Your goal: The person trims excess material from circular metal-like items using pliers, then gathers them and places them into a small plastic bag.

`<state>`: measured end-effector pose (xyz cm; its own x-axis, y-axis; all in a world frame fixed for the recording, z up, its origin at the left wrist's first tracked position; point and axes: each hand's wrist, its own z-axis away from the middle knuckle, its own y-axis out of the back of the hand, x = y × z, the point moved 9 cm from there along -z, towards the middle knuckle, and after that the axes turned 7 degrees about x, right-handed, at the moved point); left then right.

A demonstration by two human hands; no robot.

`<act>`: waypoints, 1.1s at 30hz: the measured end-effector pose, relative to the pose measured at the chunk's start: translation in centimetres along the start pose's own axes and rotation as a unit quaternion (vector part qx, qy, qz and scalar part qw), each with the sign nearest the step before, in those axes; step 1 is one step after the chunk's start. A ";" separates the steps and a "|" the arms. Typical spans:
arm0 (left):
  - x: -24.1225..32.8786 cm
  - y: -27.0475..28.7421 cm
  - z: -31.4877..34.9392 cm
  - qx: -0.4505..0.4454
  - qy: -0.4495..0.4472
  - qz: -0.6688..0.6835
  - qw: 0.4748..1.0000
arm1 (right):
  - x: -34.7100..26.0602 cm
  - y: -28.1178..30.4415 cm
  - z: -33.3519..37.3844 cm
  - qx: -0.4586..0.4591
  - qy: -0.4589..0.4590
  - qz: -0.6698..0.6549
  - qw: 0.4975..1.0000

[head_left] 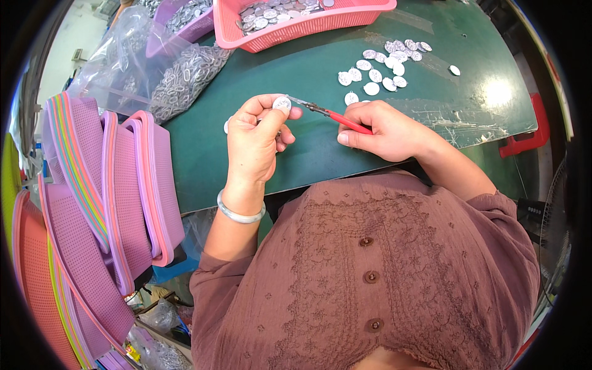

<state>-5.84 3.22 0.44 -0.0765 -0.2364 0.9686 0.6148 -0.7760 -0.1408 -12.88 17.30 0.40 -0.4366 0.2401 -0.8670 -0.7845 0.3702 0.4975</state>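
Observation:
My left hand [251,145] pinches a small silver oval medal [282,103] between thumb and index finger. Wrapped round a pair of red-handled pliers [346,120], my right hand [390,132] points their slim dark jaws left. The jaw tips reach the upper edge of the medal; whether they grip anything there is too small to tell. Another silver disc [227,125] shows at the outer side of my left hand, partly hidden. Beyond my right hand, several similar medals [375,75] lie loosely spread on the green tabletop [296,68].
A pink basket [308,28] of silver discs stands at the far edge, beside a purple basket [161,28]. Clear bags [188,77] of metal links lie at the far left. Stacked coloured baskets [86,179] crowd the left side. A red clamp-like piece [539,126] sits at the right corner.

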 end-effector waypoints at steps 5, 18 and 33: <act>0.1 0.1 0.1 0.002 -0.004 0.005 1.000 | 0.1 0.0 0.0 0.005 0.000 -0.001 1.000; -0.1 -0.1 0.2 0.008 0.006 -0.015 1.000 | 0.7 -0.2 -0.1 0.009 -0.007 -0.002 1.000; -0.7 -0.4 0.4 -0.011 -0.005 0.064 0.998 | 0.9 -0.4 -0.1 -0.009 -0.024 -0.019 1.000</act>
<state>-5.75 3.90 -0.12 0.0096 -0.3284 0.9445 0.6015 -0.7526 -0.2678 -13.03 17.28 -0.56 -0.3851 0.2681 -0.8831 -0.8079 0.3646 0.4630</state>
